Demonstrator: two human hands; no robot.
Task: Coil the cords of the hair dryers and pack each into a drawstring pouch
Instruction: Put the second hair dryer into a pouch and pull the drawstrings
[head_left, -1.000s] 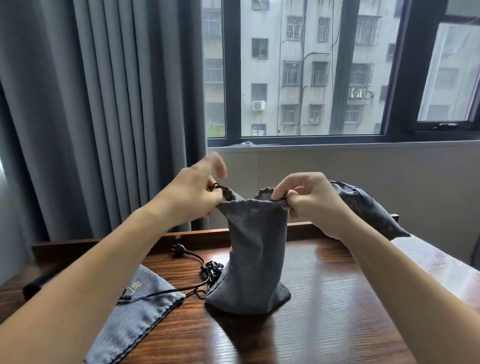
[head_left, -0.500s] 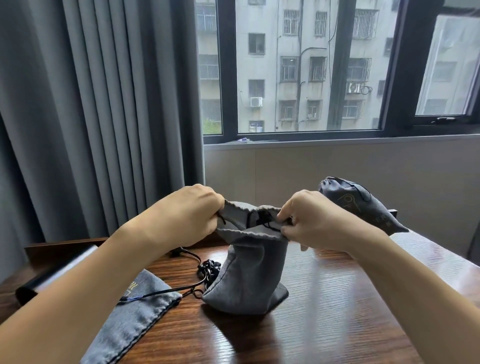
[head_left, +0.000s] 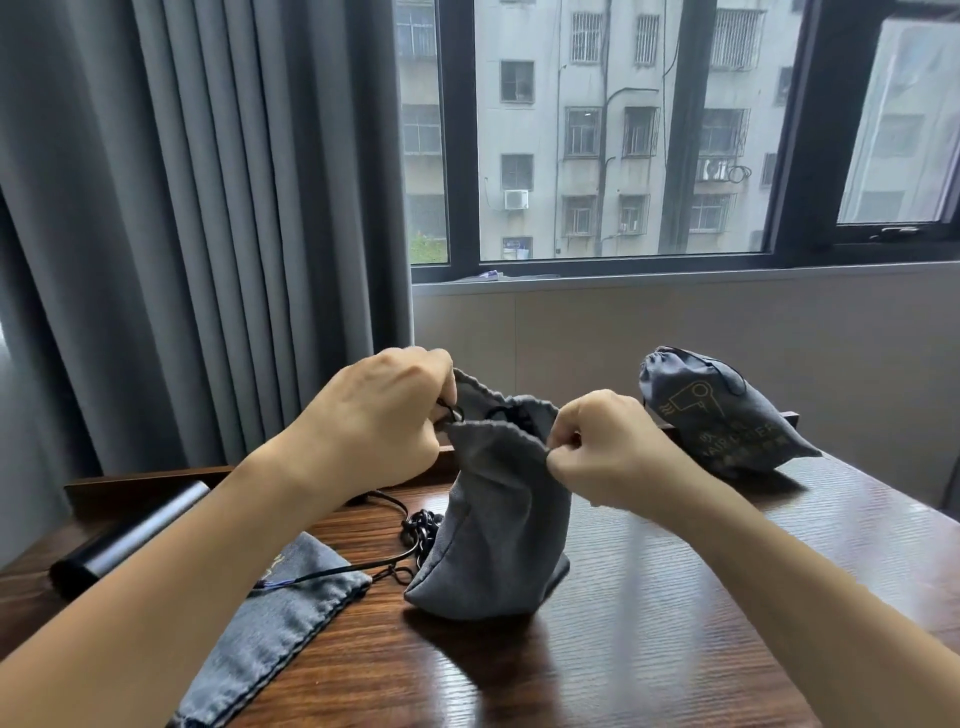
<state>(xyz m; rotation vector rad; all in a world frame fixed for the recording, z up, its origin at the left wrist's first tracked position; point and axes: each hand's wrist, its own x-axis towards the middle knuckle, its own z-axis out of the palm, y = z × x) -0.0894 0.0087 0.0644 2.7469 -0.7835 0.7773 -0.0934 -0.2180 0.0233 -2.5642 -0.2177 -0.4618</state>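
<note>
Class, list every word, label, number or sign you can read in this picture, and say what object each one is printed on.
"HAIR DRYER", partly creased, under a hair dryer outline: on the closed pouch at the back right.
Smaller characters above and below those words on that pouch: too blurred to read.
Gold print on the flat pouch at the front left: mostly hidden, unreadable.
Nothing else legible.

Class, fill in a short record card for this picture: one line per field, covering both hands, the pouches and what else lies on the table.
left hand: pinches the drawstring at the standing pouch's mouth
right hand: pinches the mouth's other side
standing pouch: upright, filled, mouth partly open
packed pouch: lying behind, hair-dryer print
flat pouch: lying at left
black cord: loose on table
dark cylinder: far left
</note>
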